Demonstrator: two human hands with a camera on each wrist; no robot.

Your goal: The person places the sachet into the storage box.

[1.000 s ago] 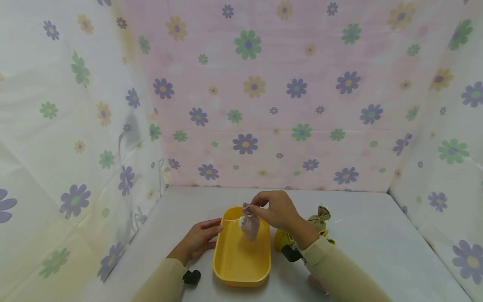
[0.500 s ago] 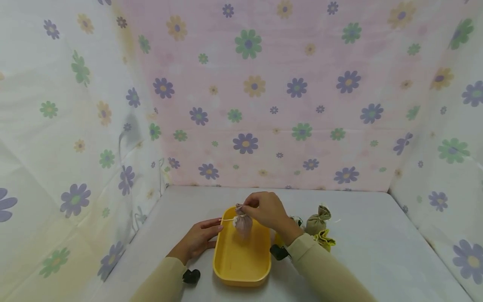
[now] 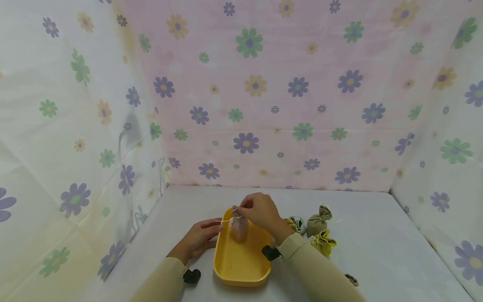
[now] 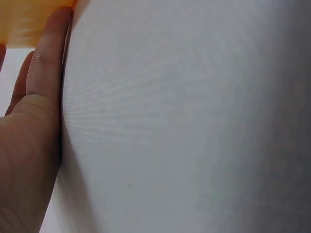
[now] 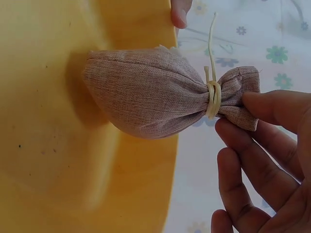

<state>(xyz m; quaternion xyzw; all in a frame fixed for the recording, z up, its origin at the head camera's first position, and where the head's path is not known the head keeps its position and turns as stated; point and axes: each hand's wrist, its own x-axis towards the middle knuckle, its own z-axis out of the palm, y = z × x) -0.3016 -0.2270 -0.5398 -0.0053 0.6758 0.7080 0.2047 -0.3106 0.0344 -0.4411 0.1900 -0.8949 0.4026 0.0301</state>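
Right grip (image 3: pixel 262 212): thumb and forefinger pinched on the gathered top of a dusty-pink cloth pouch (image 3: pixel 239 230), the other fingers loosely bent below, clear of the cloth. Nothing else in this grip.

Pouch hangs neck up, full end down, inside the outline of a yellow tray (image 3: pixel 241 268), toward the tray's far end and nearer its left wall. Whether the bottom of the cloth touches the tray floor I cannot tell; a shadow lies beside it. Pale cord (image 5: pixel 214 99) wound round the neck, its loose end sticking out to the left across the rim, near my left fingers.

Left grip (image 3: pixel 200 239): fingers mostly straight, resting against the tray's left side, one fingertip showing at the rim from the right wrist view. Nothing enclosed.

Tray interior: small dark specks on the yellow surface. Tray stands on a white tabletop (image 3: pixel 377 251).

To the right of the tray, a loose cluster: a tan pouch (image 3: pixel 316 225), a yellow pouch (image 3: pixel 322 243) just in front of it, and a white-and-green patterned pouch (image 3: pixel 299 224) beside the tan one, close to my right wrist. Nearer me, a brown gathered end (image 3: pixel 352 279) peeks out past my right sleeve (image 3: pixel 317 268).

Behind: pink flowered cloth (image 3: pixel 211 63).
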